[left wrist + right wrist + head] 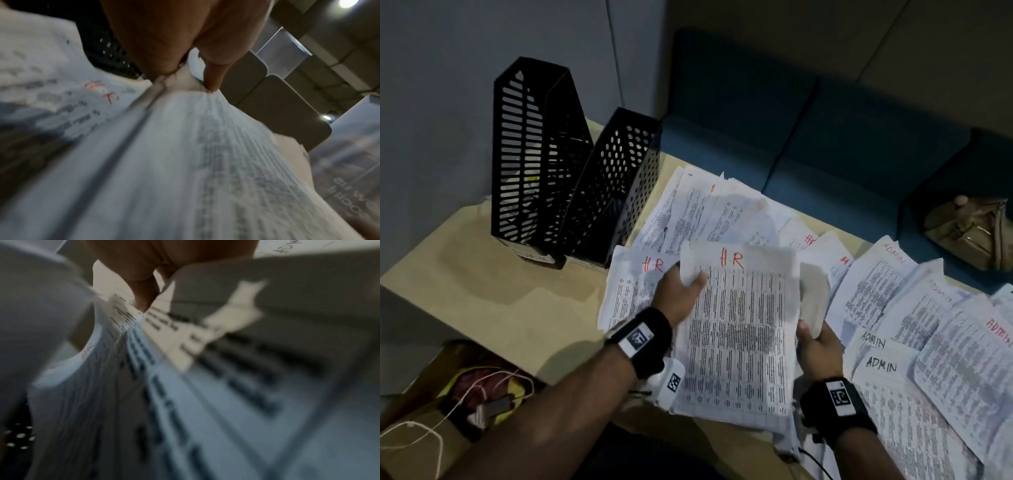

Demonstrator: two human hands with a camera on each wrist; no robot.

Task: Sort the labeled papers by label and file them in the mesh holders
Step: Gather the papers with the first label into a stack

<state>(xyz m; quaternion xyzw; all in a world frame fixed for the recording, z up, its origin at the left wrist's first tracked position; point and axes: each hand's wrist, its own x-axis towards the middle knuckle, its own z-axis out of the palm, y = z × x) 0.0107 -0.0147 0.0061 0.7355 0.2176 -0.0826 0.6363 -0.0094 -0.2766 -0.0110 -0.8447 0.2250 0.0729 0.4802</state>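
My left hand grips the upper left edge of a stack of printed papers marked "HR" in red, thumb on top. In the left wrist view the left hand pinches that stack. My right hand pinches a curled sheet at the stack's right edge; its label is hidden. The right wrist view is blurred and shows fingers closed on paper. Another HR sheet lies on the table. Two black mesh holders, one tall and one shorter, stand at the back left.
Sheets marked "ADMIN" overlap across the right of the beige table, and more loose papers fan out behind the stack. A blue sofa with a tan bag lies beyond. A cardboard box with cables sits lower left.
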